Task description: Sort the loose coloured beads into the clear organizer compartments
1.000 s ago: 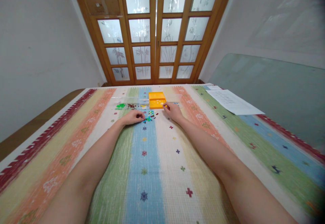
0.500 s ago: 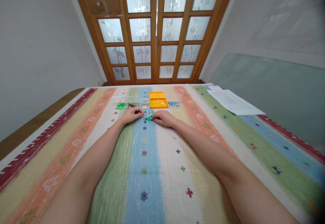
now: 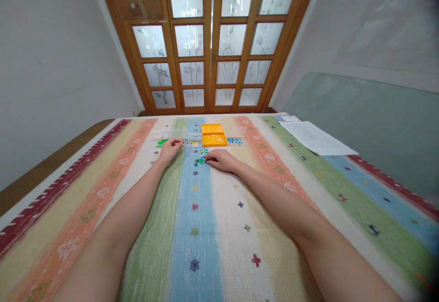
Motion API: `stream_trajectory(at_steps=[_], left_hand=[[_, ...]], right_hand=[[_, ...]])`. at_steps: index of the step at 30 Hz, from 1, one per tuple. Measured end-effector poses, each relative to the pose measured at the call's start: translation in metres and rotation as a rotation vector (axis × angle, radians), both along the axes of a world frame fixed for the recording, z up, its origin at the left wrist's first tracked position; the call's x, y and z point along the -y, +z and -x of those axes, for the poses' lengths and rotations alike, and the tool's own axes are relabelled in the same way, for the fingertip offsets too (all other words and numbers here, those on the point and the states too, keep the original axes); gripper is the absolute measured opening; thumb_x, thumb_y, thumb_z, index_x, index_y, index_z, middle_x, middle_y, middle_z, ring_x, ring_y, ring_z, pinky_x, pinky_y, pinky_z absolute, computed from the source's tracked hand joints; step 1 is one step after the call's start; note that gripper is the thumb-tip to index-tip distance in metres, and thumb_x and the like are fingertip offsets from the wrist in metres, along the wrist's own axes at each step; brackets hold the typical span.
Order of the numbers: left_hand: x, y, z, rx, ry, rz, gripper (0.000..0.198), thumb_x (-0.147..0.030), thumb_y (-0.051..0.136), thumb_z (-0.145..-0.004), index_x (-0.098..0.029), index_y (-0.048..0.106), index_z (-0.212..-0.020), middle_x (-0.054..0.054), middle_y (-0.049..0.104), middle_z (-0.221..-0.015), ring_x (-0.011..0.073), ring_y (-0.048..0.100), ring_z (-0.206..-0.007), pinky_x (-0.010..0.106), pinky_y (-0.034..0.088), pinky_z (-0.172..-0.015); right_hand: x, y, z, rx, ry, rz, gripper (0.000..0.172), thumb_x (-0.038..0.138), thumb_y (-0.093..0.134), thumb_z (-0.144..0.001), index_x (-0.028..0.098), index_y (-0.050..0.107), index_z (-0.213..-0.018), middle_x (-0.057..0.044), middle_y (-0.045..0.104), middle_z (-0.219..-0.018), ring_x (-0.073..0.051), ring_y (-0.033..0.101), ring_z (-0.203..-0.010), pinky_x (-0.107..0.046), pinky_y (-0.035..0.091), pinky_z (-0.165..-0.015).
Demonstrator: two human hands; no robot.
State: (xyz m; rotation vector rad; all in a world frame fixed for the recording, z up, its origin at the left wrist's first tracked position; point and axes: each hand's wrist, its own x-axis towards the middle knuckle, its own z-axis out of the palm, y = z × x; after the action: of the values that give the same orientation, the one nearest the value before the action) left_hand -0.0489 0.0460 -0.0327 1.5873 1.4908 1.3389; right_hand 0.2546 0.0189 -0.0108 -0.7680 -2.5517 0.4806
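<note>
My left hand (image 3: 170,150) is over the clear tray's compartment of small dark red pieces, which it mostly covers; its fingertips are pinched, and what they hold, if anything, is too small to name. Beside it lie small green pieces (image 3: 162,143) and small yellow pieces (image 3: 194,143). My right hand (image 3: 220,159) rests on the cloth, fingers curled together at the edge of a little cluster of blue and green pieces (image 3: 200,160). Whatever those fingers grip is hidden. Just behind the cluster sits a small patch of multicoloured pieces (image 3: 205,151).
An open orange box (image 3: 214,129) holding small white pieces stands behind my hands. Blue pieces (image 3: 235,141) lie in a clear tray at its right. Printed paper sheets (image 3: 313,136) lie at the far right of the striped tablecloth (image 3: 195,219).
My left hand has moved back and to the left, away from the cluster, to the dark red pieces. My right hand has stayed in nearly the same place.
</note>
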Motion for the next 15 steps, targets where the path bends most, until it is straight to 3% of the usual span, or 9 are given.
stream_trajectory(at_steps=[7, 12, 15], left_hand=[[-0.007, -0.005, 0.007, 0.053, 0.132, -0.058, 0.035, -0.044, 0.068, -0.078, -0.015, 0.075, -0.095, 0.003, 0.07, -0.079, 0.0152, 0.057, -0.069, 0.025, 0.042, -0.066], [-0.003, -0.002, 0.01, -0.083, 0.305, -0.028, 0.036, -0.045, 0.064, -0.082, -0.018, 0.077, -0.1, -0.002, 0.058, -0.064, 0.0149, 0.047, -0.059, 0.026, 0.031, -0.057], [0.002, 0.003, 0.014, -0.181, 0.382, -0.011, 0.034, -0.044, 0.062, -0.084, -0.019, 0.078, -0.1, -0.001, 0.058, -0.064, 0.0162, 0.048, -0.06, 0.027, 0.031, -0.058]], right_hand=[[-0.002, -0.004, -0.001, -0.012, -0.041, 0.001, 0.013, 0.023, 0.064, -0.094, 0.023, 0.076, -0.098, -0.004, 0.076, -0.097, -0.019, 0.066, -0.088, -0.028, 0.044, -0.081], [-0.002, -0.005, -0.002, -0.016, -0.061, 0.045, 0.015, 0.019, 0.064, -0.087, 0.023, 0.075, -0.095, -0.001, 0.075, -0.09, -0.018, 0.064, -0.08, -0.026, 0.043, -0.077], [-0.002, -0.005, -0.002, -0.015, -0.069, 0.041, 0.024, 0.01, 0.06, -0.08, 0.023, 0.075, -0.093, 0.0, 0.075, -0.09, -0.018, 0.063, -0.08, -0.026, 0.043, -0.077]])
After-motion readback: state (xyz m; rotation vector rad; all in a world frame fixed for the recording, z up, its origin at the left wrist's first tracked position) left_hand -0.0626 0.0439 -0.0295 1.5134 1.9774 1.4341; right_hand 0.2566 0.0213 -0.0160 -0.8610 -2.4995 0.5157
